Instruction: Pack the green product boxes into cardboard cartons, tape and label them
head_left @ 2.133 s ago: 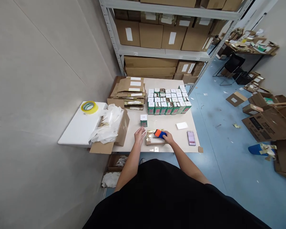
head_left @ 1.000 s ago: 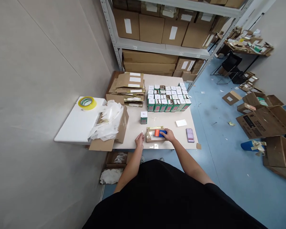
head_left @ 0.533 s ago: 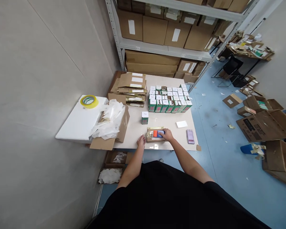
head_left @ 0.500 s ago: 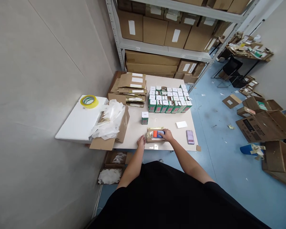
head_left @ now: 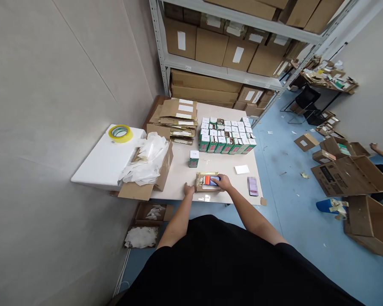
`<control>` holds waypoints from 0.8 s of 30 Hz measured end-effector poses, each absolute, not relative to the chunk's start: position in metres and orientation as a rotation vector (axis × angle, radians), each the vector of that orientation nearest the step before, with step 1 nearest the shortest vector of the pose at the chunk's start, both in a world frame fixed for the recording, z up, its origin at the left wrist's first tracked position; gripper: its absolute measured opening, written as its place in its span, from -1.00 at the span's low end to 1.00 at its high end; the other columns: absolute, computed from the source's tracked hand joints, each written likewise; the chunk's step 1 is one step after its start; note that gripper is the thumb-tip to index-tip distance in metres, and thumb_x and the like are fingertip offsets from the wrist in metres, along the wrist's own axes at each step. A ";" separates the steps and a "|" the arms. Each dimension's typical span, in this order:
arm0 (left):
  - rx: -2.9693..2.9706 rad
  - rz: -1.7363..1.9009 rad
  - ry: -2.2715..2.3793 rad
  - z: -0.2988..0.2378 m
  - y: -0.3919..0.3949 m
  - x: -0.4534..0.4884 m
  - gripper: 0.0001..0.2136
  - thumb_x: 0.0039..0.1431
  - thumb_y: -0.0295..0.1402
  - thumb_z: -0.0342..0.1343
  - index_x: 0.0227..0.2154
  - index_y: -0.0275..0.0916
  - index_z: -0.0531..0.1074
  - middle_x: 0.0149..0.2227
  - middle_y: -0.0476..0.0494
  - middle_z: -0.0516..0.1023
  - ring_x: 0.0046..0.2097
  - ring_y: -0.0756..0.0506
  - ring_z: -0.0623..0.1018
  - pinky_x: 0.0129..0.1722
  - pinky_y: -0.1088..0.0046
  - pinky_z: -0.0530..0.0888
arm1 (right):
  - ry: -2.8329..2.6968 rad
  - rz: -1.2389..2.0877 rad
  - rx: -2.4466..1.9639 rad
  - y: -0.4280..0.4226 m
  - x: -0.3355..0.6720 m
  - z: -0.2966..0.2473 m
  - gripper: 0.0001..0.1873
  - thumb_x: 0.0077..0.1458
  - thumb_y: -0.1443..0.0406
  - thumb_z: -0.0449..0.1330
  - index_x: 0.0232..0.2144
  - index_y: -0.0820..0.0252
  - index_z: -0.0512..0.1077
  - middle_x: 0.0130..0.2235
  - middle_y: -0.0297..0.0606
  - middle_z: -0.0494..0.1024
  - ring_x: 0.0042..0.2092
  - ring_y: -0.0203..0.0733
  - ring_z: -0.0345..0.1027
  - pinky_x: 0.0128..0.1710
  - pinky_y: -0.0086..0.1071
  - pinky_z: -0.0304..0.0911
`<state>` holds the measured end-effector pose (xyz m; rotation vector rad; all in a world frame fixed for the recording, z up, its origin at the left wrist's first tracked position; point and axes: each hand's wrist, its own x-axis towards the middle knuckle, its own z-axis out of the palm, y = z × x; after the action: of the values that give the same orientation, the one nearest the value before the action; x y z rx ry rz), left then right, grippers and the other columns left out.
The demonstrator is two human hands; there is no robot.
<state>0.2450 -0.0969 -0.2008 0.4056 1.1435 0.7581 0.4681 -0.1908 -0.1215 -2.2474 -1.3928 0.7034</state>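
Observation:
A small brown parcel (head_left: 201,185) lies near the front edge of the pale table (head_left: 185,170). My right hand (head_left: 224,182) grips an orange and blue tool (head_left: 210,180) pressed flat on top of the parcel. At the parcel's left end rests my left hand (head_left: 189,189), its fingers curled against the table edge; I cannot see anything in them. One green and white carton (head_left: 193,158) stands alone just behind the parcel.
Several green and white cartons (head_left: 226,135) stand in a block at the back, beside stacked brown envelopes (head_left: 175,121). An open box of white bags (head_left: 147,163), a yellow tape roll (head_left: 120,133), a white card (head_left: 241,169) and purple slips (head_left: 252,186) lie around. Another person's hand (head_left: 378,148) shows far right.
My right hand has pushed the orange and blue tool leftward along the parcel's top. My left hand dropped from beside the parcel to its left end at the table edge.

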 end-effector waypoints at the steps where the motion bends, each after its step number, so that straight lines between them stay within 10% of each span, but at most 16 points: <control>1: 0.460 0.765 1.168 -0.198 -0.092 0.242 -0.39 -0.13 -0.48 0.42 0.07 -0.31 0.47 0.21 -0.39 0.44 0.26 -0.32 0.43 0.18 0.33 0.39 | -1.395 0.714 -2.261 -0.190 0.468 -0.120 -0.51 0.16 -0.16 0.24 -0.24 0.11 0.61 -0.20 -0.09 0.66 -0.15 0.03 0.50 -0.17 -0.29 0.27; 9: 2.125 -0.169 0.762 -0.167 -0.048 0.244 0.24 -0.31 -0.23 0.51 0.47 -0.03 -0.04 0.54 -0.18 -0.20 0.44 -0.38 0.18 0.34 0.23 0.28 | -1.495 0.812 -2.417 -0.179 0.471 -0.101 -0.50 0.20 -0.11 0.23 -0.15 0.16 0.62 -0.13 -0.14 0.68 -0.10 -0.07 0.52 -0.21 -0.41 0.23; 24: 2.302 -0.424 0.771 -0.161 -0.037 0.263 0.14 -0.20 -0.21 0.49 0.45 0.06 -0.03 0.53 -0.13 -0.10 0.47 -0.27 0.12 0.34 0.30 0.25 | -1.571 0.935 -2.368 -0.204 0.492 -0.082 -0.42 0.10 -0.25 0.24 -0.33 0.13 0.58 -0.27 -0.24 0.65 -0.24 -0.16 0.49 -0.37 -0.46 0.16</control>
<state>0.2633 -0.0370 -0.1609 2.3018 0.7712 -0.4239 0.4920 -0.2040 -0.0819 -2.3675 -1.5713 0.9350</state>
